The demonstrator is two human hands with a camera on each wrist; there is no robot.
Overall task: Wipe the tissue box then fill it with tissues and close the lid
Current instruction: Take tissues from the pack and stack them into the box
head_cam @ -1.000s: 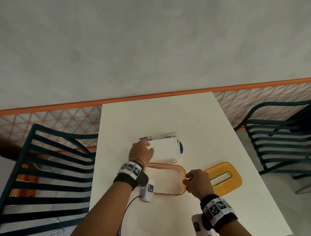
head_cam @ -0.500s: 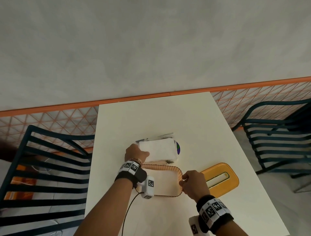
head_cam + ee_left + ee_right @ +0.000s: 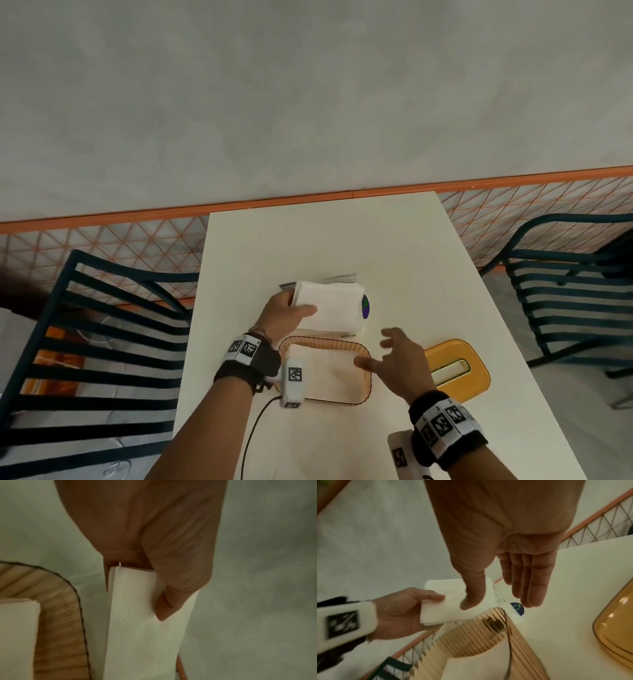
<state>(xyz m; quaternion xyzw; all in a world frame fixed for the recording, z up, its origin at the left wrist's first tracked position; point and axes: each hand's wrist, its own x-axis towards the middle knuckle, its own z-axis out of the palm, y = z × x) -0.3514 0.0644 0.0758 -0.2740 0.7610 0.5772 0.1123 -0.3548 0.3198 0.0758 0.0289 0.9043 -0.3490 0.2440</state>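
Note:
The ribbed tan tissue box (image 3: 363,389) (image 3: 60,622) (image 3: 471,635) stands open on the white table, with white tissues (image 3: 322,371) (image 3: 471,666) lying inside it. My left hand (image 3: 282,317) (image 3: 397,614) grips a thick stack of white tissues (image 3: 330,306) (image 3: 142,628) (image 3: 453,601) just behind the box, thumb on top and fingers beneath. My right hand (image 3: 399,359) (image 3: 513,588) hovers open over the box's right end, fingers spread, touching nothing. The amber lid (image 3: 459,370) (image 3: 616,622) with its slot lies flat to the right of the box.
A tissue wrapper with a blue-green mark (image 3: 365,306) (image 3: 517,607) lies under the lifted stack. Dark slatted chairs stand left (image 3: 92,342) and right (image 3: 568,294) of the table (image 3: 342,240). A cable (image 3: 253,438) trails from my left wrist.
My right hand has let go of the box's right rim and lifted with its fingers spread. My left hand has raised the tissue stack off the wrapper.

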